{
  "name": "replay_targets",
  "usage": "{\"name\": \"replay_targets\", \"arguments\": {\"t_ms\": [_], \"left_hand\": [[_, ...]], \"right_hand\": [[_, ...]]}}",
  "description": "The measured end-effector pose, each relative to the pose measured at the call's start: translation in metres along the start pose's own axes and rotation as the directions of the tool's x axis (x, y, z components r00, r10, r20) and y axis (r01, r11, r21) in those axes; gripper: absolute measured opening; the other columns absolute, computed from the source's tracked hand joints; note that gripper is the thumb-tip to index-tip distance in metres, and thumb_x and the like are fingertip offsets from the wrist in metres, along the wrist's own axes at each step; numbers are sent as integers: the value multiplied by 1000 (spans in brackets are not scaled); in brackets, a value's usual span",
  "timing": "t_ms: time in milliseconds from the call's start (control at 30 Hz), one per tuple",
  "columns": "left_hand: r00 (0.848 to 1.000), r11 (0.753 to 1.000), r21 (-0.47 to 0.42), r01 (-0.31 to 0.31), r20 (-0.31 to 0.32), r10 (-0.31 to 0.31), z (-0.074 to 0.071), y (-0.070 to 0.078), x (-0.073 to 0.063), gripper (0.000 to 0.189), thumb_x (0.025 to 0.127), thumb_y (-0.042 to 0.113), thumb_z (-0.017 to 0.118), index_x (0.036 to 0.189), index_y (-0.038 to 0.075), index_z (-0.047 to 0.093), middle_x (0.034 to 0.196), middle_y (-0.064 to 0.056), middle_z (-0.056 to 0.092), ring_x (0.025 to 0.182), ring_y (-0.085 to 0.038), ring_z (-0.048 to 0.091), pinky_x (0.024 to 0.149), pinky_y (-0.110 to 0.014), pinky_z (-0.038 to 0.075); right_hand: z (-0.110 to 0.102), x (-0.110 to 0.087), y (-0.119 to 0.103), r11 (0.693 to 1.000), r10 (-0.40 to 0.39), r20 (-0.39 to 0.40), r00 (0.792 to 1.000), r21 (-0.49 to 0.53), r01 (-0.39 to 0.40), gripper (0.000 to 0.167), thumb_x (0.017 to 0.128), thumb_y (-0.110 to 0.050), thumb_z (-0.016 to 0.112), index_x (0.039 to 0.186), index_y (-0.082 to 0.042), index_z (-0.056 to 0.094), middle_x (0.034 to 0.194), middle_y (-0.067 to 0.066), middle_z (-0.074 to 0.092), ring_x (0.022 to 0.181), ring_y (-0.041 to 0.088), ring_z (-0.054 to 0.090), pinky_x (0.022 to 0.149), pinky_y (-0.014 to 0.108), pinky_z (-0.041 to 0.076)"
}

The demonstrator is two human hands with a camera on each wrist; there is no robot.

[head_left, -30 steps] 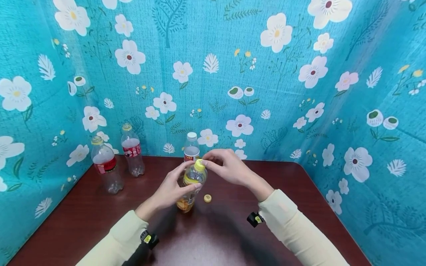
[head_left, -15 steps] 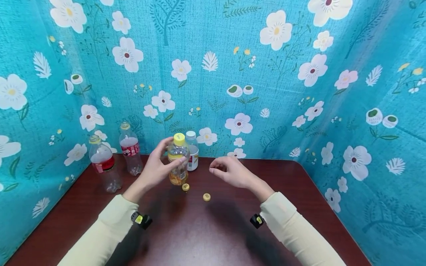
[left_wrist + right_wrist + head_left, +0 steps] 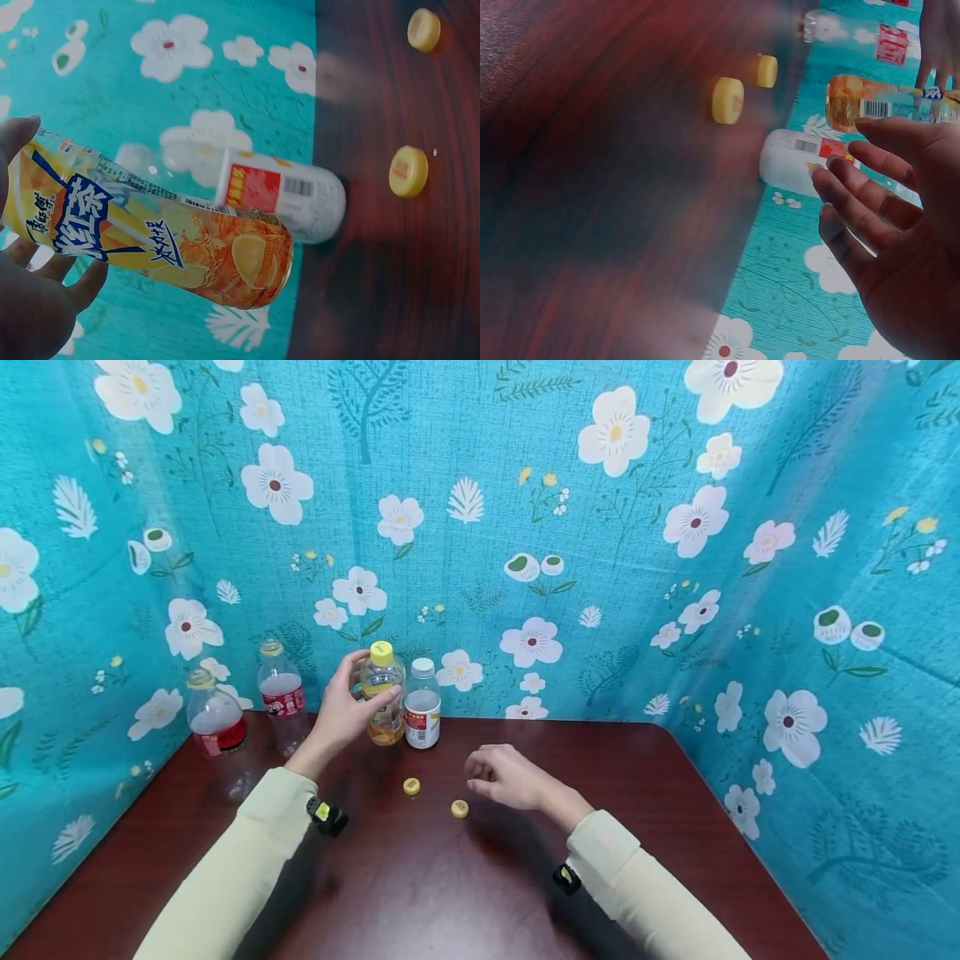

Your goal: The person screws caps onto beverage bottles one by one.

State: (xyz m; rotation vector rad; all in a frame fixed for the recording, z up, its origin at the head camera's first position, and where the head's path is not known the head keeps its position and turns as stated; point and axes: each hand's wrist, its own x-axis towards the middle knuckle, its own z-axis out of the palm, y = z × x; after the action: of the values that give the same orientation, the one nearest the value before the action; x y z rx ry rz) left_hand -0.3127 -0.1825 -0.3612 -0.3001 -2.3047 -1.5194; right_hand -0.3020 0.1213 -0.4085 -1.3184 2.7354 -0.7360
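My left hand [image 3: 347, 706] grips an iced tea bottle [image 3: 386, 714] with a yellow cap, thumb on one side and fingers round the other. Orange lemon artwork covers the bottle's label [image 3: 150, 225] in the left wrist view. It is upright at the back of the table, just left of a white-capped bottle [image 3: 422, 718]; whether its base touches the table I cannot tell. Holding nothing, my right hand [image 3: 513, 779] hovers with loosely bent fingers over the table. Close to it lies one yellow bottle cap [image 3: 460, 809], with a second yellow cap [image 3: 412, 787] farther left.
Two clear uncapped-looking soda bottles with red labels stand at the back left: one nearer [image 3: 219, 731], one behind [image 3: 282, 693]. A blue flowered curtain [image 3: 480, 527] encloses the dark red table [image 3: 450, 893] at the back and both sides.
My right hand has left the yellow cap on the tea bottle and moved lower right. My left hand has carried the bottle back and left, beside the white-capped bottle, uncovering a second loose cap.
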Motion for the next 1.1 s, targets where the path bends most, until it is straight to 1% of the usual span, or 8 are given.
{"name": "replay_targets", "arguments": {"t_ms": [267, 400, 533, 633, 800, 933, 1000, 1100], "left_hand": [[991, 993, 22, 117, -62, -115, 8, -34, 18, 80, 93, 37, 76, 156, 14, 32, 157, -21, 37, 141, -43, 40, 107, -63, 42], [984, 987, 23, 160, -84, -157, 13, -47, 24, 81, 94, 37, 76, 157, 14, 30, 157, -21, 35, 142, -41, 38, 109, -62, 40], [980, 981, 31, 190, -74, -187, 19, -54, 26, 82, 94, 37, 75, 157, 15, 29, 157, -22, 35, 141, -42, 40, 109, -62, 40], [980, 981, 40, 191, -68, -188, 21, -55, 26, 83, 94, 35, 75, 158, 14, 27, 157, -23, 34, 140, -43, 41, 108, -62, 41], [988, 987, 77, 142, -73, -137, 21, -52, 25, 86, 95, 32, 74, 160, 13, 22, 158, -24, 32, 143, -43, 38, 110, -63, 38], [994, 987, 154, 46, -101, -31, 18, -46, 19, 86, 93, 30, 76, 159, 9, 24, 155, -23, 36, 142, -42, 37, 111, -62, 35], [991, 980, 201, 5, -129, 22, 14, -41, 13, 84, 93, 29, 77, 157, 7, 28, 151, -22, 40, 139, -42, 40, 110, -62, 37], [980, 965, 259, -34, -183, 84, 7, -30, 4, 80, 91, 27, 79, 153, 7, 34, 146, -22, 44, 132, -42, 45, 106, -60, 40]], "right_hand": [[12, 2, 2, 999, 49, 57, 997, 3, -50, 19, 95, -12, 71, 112, -4, 71, 99, 5, 67, 88, 20, 64, 76, 28, 54], [14, 2, 1, 998, 62, 76, 995, -2, -62, 22, 96, -15, 71, 114, -3, 71, 99, 3, 66, 90, 20, 65, 78, 28, 54], [17, 2, 2, 997, 79, 84, 993, -17, -78, 23, 96, -17, 71, 115, -5, 71, 98, -1, 65, 89, 16, 64, 78, 26, 54], [17, 2, 3, 997, 81, 84, 993, -24, -79, 23, 96, -18, 71, 116, -5, 71, 98, -1, 66, 89, 15, 63, 79, 27, 54], [17, -1, 3, 997, 80, 71, 994, -26, -79, 23, 96, -18, 71, 116, -5, 71, 99, 2, 67, 89, 17, 64, 79, 28, 54], [19, -4, 4, 995, 93, 90, 992, -26, -91, 25, 95, -19, 71, 117, -5, 70, 102, 7, 68, 90, 19, 64, 79, 28, 55], [21, -5, 4, 994, 107, 109, 988, -26, -105, 29, 95, -21, 73, 119, -6, 70, 105, 8, 68, 93, 21, 65, 81, 30, 55], [26, -6, 6, 992, 125, 137, 983, -52, -119, 38, 93, -28, 75, 125, -8, 67, 112, 7, 65, 98, 21, 65, 83, 31, 55]]}}
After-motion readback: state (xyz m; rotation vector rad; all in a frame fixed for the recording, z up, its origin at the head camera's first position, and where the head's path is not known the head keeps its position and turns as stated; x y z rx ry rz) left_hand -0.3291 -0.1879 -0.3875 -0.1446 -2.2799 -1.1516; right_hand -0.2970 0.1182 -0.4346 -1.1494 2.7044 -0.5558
